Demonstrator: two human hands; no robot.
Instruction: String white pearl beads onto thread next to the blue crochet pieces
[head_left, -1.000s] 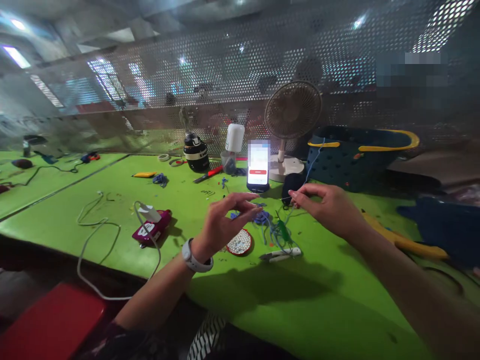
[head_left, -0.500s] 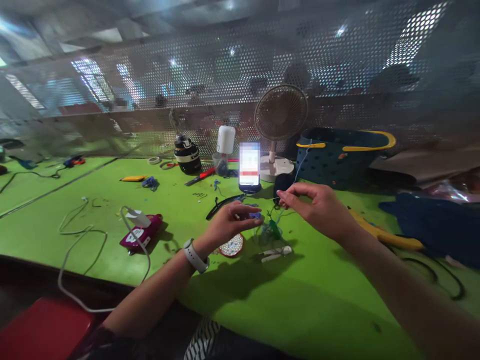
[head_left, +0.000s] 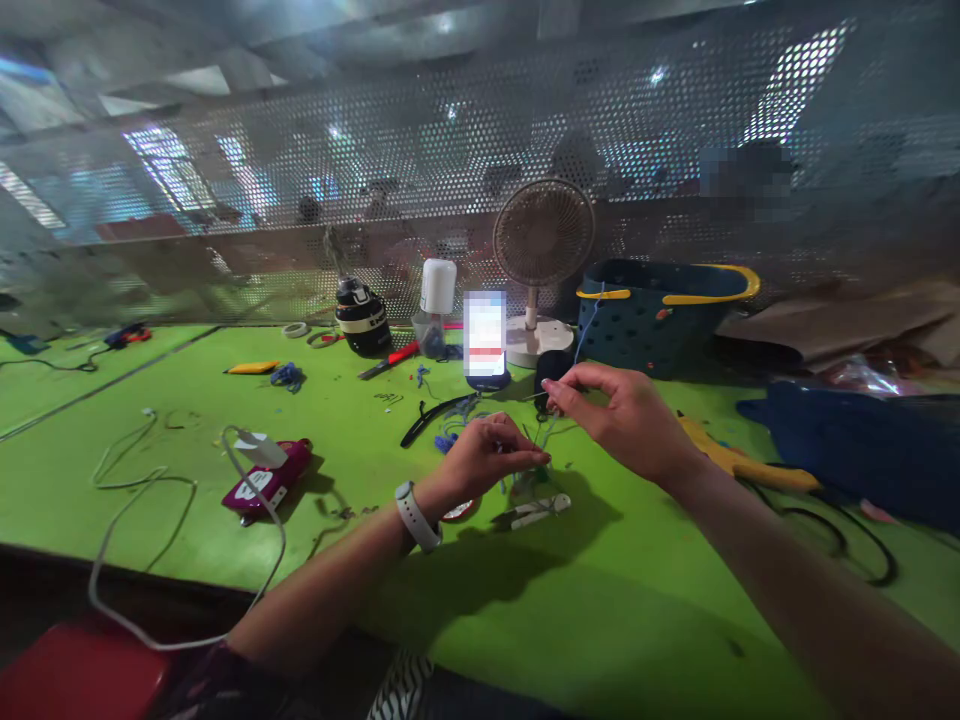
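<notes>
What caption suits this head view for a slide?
Over a green table, the left hand and right hand pinch fine blue thread, near snips, phone, fan and basket.

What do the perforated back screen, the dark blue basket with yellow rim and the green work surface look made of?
Grey perforated back screen: likely sheet metal, given dull sheen and regular punched holes. Dark blue basket with yellow rim: probably moulded plastic, matte, evenly holed wall. Green work surface: smooth, faintly glossy sheet, perhaps rubber or vinyl; unclear which.
</notes>
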